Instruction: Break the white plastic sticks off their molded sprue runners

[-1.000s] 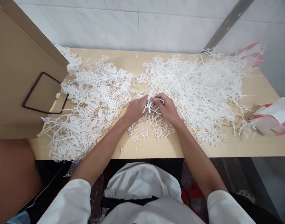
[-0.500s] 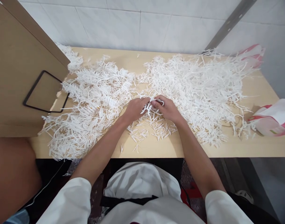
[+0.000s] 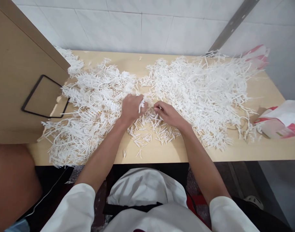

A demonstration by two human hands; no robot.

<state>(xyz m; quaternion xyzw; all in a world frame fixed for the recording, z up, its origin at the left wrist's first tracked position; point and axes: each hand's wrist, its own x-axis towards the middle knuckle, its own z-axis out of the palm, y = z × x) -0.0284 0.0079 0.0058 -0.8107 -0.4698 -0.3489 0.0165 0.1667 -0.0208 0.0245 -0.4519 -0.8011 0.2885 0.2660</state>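
My left hand (image 3: 132,108) is closed around a white branched piece (image 3: 141,105), whose thin prongs stick out by the thumb. Close to it on the right, my right hand (image 3: 168,114) is pinched shut above the table. White prongs show just under its fingertips, but I cannot tell whether it grips them. Beneath both hands lie many short loose white sticks (image 3: 164,134). A heap of white branched pieces (image 3: 99,100) spreads to the left, and a larger heap (image 3: 200,93) to the right.
At the left a cardboard sheet (image 3: 24,74) with a black rectangular outline stands over the table edge. A red and white bag (image 3: 280,119) sits at the right end. Behind is a tiled wall (image 3: 128,29) with a slanting metal bar (image 3: 231,27). Someone's bare limb (image 3: 14,183) is at lower left.
My hands were together on a white branched piece. Now they are apart: my left hand has moved left, its fist turned around a white piece, while my right hand has shifted slightly down.
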